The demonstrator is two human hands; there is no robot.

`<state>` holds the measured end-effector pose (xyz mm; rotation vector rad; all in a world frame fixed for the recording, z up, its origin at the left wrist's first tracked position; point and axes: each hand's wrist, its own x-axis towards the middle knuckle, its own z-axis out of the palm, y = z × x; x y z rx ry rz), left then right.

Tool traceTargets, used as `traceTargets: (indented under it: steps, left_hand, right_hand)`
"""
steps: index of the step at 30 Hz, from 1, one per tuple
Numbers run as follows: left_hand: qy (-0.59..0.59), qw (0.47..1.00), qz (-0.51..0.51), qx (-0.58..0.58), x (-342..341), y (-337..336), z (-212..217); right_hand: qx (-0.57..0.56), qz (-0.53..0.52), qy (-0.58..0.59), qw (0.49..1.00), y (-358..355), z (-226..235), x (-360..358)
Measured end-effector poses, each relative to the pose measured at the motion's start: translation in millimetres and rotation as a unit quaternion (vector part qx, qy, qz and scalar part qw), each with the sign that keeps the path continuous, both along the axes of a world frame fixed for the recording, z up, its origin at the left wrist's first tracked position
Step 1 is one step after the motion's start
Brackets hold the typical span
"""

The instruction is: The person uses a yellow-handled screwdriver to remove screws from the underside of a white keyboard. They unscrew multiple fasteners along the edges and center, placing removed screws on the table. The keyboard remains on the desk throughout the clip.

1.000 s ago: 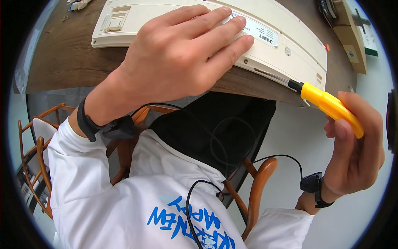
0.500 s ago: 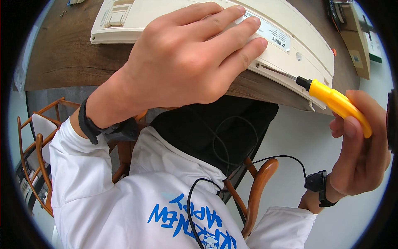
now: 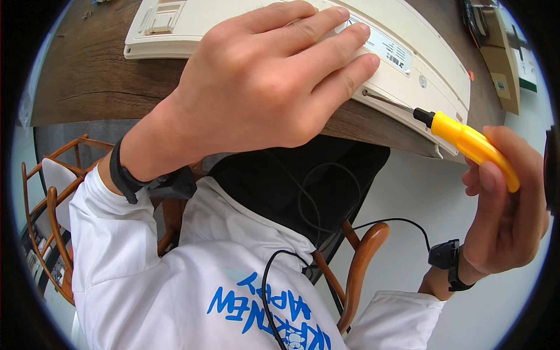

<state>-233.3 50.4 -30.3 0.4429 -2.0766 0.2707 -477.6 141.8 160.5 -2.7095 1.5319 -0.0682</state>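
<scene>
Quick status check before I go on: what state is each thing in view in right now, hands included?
Cream device casing: lying flat on the wooden table, label side up.
Left hand: pressed flat on the casing, fingers spread.
Yellow-handled screwdriver: tip set into the casing's near edge, shaft tilted.
Right hand: closed around the screwdriver handle.
Cardboard box: on the table, beside the casing.

I count one cream keyboard lying face down on one wooden bench, and one yellow-handled screwdriver. I have two hands in view, left and right, two black wristbands, one per wrist, and one cardboard box.
</scene>
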Motion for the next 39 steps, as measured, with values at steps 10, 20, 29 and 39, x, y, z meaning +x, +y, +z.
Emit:
traceTargets:
  steps: [10, 20, 29, 39]
  left_hand:
    - [-0.033, 0.999, 0.009, -0.036, -3.3, -5.9, 10.3]
    - [0.023, 0.995, -0.005, -0.099, -3.6, -12.1, 6.0]
    - [-0.067, 0.997, 0.041, 0.023, -4.3, 19.8, 8.1]
    - [-0.028, 0.999, 0.040, 0.006, -7.5, 16.9, 5.0]
  right_hand:
    - [0.051, -0.043, -0.043, 0.997, -11.7, 4.6, 16.5]
    - [-0.003, -0.007, 0.047, 0.999, -12.5, 9.3, 11.2]
    - [-0.049, 0.039, 0.047, 0.997, -19.2, -6.1, 8.6]
    - [0.033, 0.063, -0.043, 0.997, -28.5, -6.8, 18.6]
